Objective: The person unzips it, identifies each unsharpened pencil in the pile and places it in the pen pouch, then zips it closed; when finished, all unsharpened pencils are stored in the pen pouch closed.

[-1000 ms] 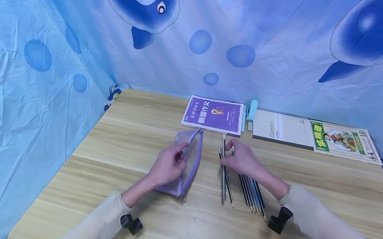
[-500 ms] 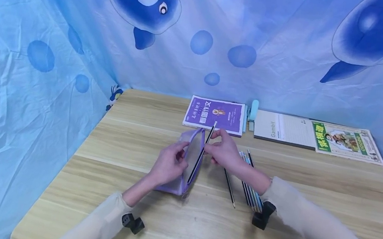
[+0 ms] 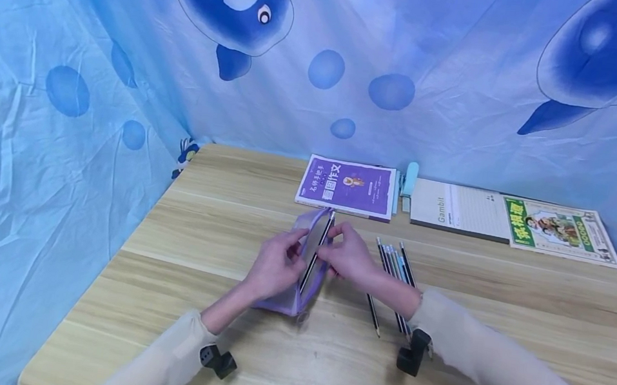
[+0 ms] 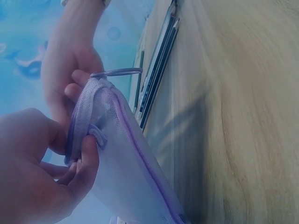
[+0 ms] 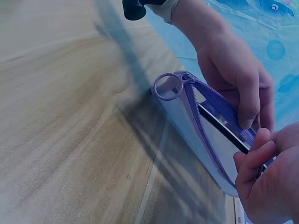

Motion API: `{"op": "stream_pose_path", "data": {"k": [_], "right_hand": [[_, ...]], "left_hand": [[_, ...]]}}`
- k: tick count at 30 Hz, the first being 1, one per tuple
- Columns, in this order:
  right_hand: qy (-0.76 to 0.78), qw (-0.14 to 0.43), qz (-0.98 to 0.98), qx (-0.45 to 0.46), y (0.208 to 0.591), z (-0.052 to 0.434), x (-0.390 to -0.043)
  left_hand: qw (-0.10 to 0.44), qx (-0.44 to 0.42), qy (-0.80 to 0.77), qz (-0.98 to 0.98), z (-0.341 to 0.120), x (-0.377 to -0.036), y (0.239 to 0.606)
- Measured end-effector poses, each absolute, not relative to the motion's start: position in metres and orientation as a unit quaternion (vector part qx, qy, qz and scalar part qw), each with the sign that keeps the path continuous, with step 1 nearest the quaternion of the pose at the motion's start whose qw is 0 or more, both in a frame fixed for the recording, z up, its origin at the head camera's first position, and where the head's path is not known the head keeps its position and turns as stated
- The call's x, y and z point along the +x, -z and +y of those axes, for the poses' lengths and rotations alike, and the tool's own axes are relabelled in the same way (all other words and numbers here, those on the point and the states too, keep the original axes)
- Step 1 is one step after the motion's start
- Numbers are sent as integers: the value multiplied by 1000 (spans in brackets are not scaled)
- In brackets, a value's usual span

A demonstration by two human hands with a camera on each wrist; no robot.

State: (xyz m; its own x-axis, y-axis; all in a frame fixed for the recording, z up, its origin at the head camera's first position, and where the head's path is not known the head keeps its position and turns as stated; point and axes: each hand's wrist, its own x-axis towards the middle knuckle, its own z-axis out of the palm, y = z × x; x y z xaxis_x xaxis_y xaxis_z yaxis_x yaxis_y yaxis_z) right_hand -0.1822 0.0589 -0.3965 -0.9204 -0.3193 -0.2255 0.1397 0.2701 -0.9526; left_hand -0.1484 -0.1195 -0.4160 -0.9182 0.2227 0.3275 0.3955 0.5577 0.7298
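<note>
My left hand pinches one edge of a purple mesh zip pencil pouch, spreading its mouth apart. My right hand grips a black pencil, which lies along the pouch's mouth. In the right wrist view the pencil sits between the zipper sides, its near part covered by the right fingers. A round ring pull hangs at the pouch's end. The left wrist view shows the left thumb and fingers at the pouch rim, with the right hand beyond.
Several loose pencils lie on the wooden table, partly under the right forearm. Along the back edge are a purple book, a light blue stapler-like item, a notepad and a green-and-white booklet.
My right hand has picked one pencil off the table, carried it left and lowered it into the pouch's mouth. The left hand keeps its hold on the pouch.
</note>
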Motion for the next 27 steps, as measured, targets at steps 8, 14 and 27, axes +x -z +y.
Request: {"op": "stream_pose_path", "data": {"k": [8,14,27], "right_hand": [[594,187,780,-52,398,55,-179],[596,196,777,-53,398,54,-178],[548,192,812,-64,385,92,-192]], "left_hand": [[106,-183,436,-875,-119,-146,417],[104,-177,442,-873,-119,-143,419],[113,-190,436,-872,-118,-148,415]]}}
